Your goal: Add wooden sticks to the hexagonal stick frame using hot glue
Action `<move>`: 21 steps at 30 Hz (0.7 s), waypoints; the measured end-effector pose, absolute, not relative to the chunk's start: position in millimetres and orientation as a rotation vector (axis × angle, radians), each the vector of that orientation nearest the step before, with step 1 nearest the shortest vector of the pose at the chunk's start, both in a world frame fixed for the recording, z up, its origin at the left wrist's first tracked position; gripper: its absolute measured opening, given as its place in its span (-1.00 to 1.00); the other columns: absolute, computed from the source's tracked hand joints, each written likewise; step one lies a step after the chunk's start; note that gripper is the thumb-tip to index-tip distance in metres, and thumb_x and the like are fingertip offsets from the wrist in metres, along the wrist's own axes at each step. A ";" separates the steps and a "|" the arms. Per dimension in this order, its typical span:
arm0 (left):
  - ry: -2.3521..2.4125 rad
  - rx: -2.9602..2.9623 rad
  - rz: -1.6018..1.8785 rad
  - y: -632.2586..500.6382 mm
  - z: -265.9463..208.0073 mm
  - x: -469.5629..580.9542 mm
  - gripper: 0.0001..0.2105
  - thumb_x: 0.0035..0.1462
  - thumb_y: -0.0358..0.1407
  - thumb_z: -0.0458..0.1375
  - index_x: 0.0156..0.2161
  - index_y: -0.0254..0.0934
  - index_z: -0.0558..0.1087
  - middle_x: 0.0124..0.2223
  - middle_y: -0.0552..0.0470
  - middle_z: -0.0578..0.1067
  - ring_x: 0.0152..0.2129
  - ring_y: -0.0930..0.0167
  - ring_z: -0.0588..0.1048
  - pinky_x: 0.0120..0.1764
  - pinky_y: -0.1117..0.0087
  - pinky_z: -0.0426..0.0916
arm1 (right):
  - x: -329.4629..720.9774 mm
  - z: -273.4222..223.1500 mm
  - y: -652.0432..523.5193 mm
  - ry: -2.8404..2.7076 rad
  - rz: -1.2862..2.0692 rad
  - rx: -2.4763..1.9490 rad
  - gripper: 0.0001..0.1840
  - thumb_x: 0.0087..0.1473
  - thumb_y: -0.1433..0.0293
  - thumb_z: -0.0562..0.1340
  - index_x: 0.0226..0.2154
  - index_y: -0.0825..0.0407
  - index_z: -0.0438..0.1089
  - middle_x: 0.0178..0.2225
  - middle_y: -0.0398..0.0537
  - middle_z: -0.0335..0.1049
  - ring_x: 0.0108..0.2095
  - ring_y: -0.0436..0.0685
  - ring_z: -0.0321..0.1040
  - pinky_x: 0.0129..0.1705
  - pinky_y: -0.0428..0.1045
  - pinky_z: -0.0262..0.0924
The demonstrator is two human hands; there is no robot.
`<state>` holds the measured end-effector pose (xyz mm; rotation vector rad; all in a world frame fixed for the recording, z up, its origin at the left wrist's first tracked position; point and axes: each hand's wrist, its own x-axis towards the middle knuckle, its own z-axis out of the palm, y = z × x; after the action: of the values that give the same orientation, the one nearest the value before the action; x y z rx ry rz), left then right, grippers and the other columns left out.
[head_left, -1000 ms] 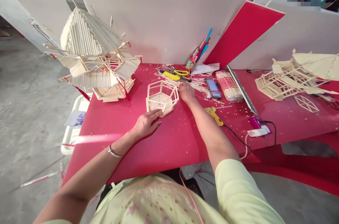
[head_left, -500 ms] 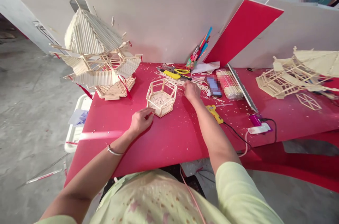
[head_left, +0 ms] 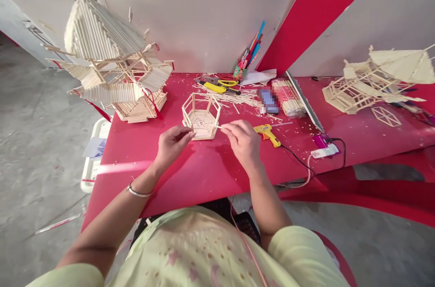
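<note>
A small six-sided frame (head_left: 201,119) of pale wooden sticks stands on the red table, with a ringed floor and an open top rail. My right hand (head_left: 243,140) is closed in a pinch on a short wooden stick (head_left: 216,126), held level in front of the frame's right side. On the other side, my left hand (head_left: 173,143) has its fingertips pressed together by the frame's front left corner. Whatever is between those fingertips, if anything, cannot be made out. Loose sticks (head_left: 246,97) lie scattered behind the frame.
A tall stick pagoda (head_left: 105,51) stands at left. Yellow-handled pliers (head_left: 215,87), a pen cup (head_left: 240,70), a phone (head_left: 268,100) and bagged sticks (head_left: 288,99) lie toward the back. A glue gun (head_left: 268,134) with its cord rests at right, near a power strip (head_left: 324,151).
My right hand has come back from the loose stick pile toward the frame, now with a stick in its fingers. My left hand has lifted slightly, its fingertips still near the frame. The view has shifted.
</note>
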<state>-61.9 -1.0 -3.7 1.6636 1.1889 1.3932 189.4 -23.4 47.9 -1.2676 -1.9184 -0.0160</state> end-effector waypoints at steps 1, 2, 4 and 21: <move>1.149 1.600 1.368 -1.8 1.5 -61.5 -0.76 0.13 -0.17 0.40 -0.14 -0.25 0.65 -0.37 0.01 0.61 -0.54 0.46 0.49 -0.45 0.44 0.39 | 183.1 47.4 -24.6 -1.942 -0.028 -1.251 -0.79 0.37 0.28 0.23 -0.07 -0.13 0.59 -0.18 -0.06 0.56 -0.13 0.12 0.45 -0.08 0.00 0.32; 1.109 1.564 1.341 -2.4 5.7 -60.9 -0.71 0.11 -0.15 0.42 -0.10 -0.25 0.65 -0.37 0.00 0.62 -0.54 0.46 0.49 -0.46 0.44 0.39 | 177.7 46.8 -24.8 -1.965 -0.039 -1.236 -0.80 0.36 0.29 0.24 -0.08 -0.13 0.59 -0.18 -0.07 0.56 -0.13 0.12 0.44 -0.10 -0.01 0.31; 1.059 1.590 1.323 -2.3 11.4 -59.8 -0.72 0.11 -0.15 0.42 -0.12 -0.25 0.65 -0.39 0.01 0.60 -0.56 0.47 0.48 -0.48 0.44 0.37 | 169.7 45.4 -22.9 -1.995 -0.062 -1.214 -0.82 0.35 0.30 0.25 -0.09 -0.13 0.59 -0.20 -0.09 0.57 -0.14 0.11 0.42 -0.12 -0.02 0.30; 1.168 1.843 1.615 9.3 17.6 -54.7 -0.93 0.21 -0.23 0.35 -0.23 -0.13 0.67 -0.32 0.01 0.53 -0.39 0.40 0.49 -0.34 0.35 0.39 | 127.9 15.9 -39.8 -1.212 0.527 -1.297 -0.73 0.24 0.10 0.33 -0.20 -0.07 0.60 -0.27 -0.06 0.55 -0.30 0.10 0.43 -0.22 0.01 0.35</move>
<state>-54.7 9.3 17.6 1.8432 1.1682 1.6151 127.9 -39.8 15.9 -1.2973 -1.2120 0.5269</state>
